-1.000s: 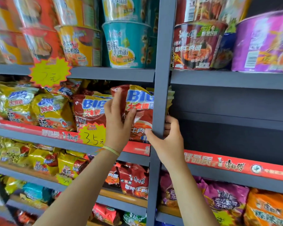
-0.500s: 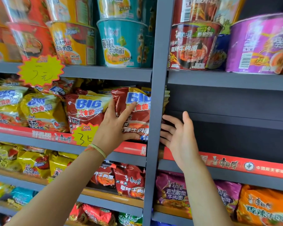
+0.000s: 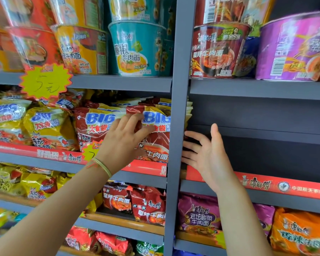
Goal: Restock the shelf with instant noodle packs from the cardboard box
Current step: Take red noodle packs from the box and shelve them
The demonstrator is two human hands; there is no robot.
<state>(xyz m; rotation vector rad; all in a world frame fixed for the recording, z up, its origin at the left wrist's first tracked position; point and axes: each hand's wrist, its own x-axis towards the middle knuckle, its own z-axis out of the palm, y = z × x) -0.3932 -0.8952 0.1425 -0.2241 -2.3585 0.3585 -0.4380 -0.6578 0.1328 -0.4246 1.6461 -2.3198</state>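
A red "BIG" instant noodle pack stands upright at the right end of the middle shelf, against the grey upright post. My left hand rests on its front, fingers spread over its upper left edge and thumb across its face. My right hand hovers open with spread fingers just right of the post, holding nothing, in front of the bare dark shelf bay. Another red "BIG" pack stands to the left. The cardboard box is out of view.
Yellow noodle packs fill the left of the same shelf. Bowl noodles line the shelf above, with a yellow star price tag. Lower shelves hold red, purple and orange packs.
My left hand let go of its grip on the red pack and now lies on its front. My right hand came off the post and the pack's edge, opening its fingers.
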